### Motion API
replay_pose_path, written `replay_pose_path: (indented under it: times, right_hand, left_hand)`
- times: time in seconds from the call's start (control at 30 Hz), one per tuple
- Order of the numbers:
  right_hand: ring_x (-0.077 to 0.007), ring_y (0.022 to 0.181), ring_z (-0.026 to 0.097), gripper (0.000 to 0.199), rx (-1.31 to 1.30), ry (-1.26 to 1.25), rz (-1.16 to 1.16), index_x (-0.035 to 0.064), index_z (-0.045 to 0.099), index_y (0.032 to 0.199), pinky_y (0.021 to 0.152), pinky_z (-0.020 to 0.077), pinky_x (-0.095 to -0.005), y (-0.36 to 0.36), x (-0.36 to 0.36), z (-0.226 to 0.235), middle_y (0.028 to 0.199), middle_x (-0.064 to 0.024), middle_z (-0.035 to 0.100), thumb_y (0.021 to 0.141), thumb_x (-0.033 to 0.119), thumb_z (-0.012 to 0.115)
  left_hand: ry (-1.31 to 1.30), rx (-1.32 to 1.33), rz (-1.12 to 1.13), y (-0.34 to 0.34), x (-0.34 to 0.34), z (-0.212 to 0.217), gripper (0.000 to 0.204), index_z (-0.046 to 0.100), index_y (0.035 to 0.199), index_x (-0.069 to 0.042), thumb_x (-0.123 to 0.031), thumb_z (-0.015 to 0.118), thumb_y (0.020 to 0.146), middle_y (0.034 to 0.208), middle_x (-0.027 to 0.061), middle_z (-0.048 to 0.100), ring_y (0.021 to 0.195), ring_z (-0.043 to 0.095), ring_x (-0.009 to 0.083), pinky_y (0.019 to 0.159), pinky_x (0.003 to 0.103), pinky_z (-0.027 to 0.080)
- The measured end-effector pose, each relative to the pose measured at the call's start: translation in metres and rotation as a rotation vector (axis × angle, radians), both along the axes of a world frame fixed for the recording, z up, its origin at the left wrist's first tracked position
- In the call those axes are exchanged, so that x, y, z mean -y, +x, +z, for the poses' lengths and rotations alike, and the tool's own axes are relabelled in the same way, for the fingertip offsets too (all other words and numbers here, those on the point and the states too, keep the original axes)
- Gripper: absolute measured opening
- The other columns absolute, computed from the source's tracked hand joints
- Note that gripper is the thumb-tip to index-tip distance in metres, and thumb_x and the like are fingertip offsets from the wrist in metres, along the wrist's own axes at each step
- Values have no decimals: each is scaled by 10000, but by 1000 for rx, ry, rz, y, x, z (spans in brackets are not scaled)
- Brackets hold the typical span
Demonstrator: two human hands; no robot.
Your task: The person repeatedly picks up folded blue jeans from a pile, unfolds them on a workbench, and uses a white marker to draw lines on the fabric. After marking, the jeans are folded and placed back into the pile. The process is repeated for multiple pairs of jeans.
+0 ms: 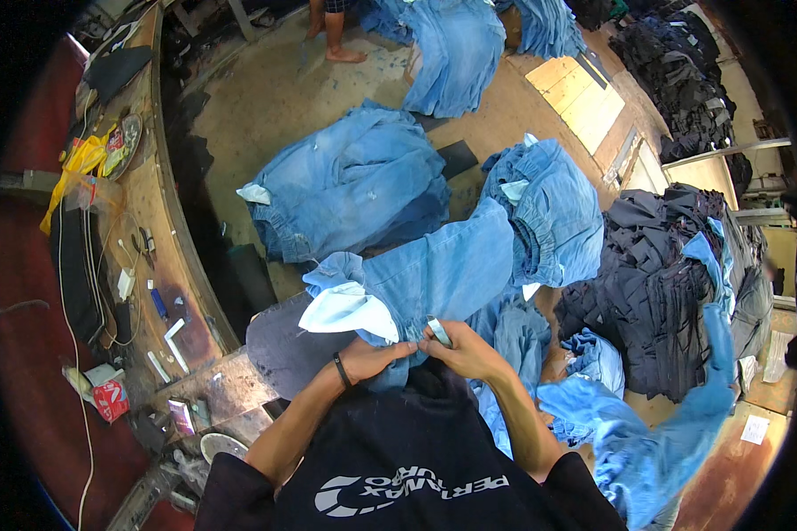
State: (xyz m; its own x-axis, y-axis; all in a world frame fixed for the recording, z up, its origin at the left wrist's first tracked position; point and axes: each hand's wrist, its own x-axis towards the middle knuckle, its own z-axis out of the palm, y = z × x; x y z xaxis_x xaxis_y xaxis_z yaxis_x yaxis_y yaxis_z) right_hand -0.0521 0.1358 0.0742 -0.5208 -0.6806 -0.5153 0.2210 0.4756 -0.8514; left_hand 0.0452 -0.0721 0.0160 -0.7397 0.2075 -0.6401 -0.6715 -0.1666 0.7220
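Note:
A pair of light blue denim jeans lies stretched out in front of me, its white pocket lining turned out at the near end. My left hand, with a dark band on its wrist, pinches the denim just below the lining. My right hand holds a small metal thread snipper against the same spot of cloth. Both hands meet at the waist edge of the jeans, over my dark shirt.
A stack of blue jeans lies on the floor ahead, more jeans to its right. A heap of dark garments fills the right side. A wooden workbench with small tools runs along the left. A person's bare feet stand at the far end.

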Motion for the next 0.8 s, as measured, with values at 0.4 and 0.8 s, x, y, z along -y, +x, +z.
replay_pose_path:
  times: [0.4, 0.8]
  right_hand:
    - [-98, 611, 473, 229, -99, 83, -354, 29, 646, 1012, 565, 385, -286, 5, 17, 14, 703, 6, 536, 1053, 252, 616]
    - [-326, 717, 688, 161, -779, 243, -17, 53, 674, 990, 630, 525, -417, -12, 23, 39, 863, -154, 683, 932, 198, 714]
  left_hand:
    - [117, -97, 93, 16, 11, -1, 422, 669, 1243, 12, -185, 810, 897, 1110, 15, 716, 988, 648, 119, 911, 316, 524]
    - [250, 75, 186, 41, 40, -32, 655, 539, 1340, -44, -354, 863, 863, 1188, -2, 582, 1090, 532, 159, 936, 328, 448]
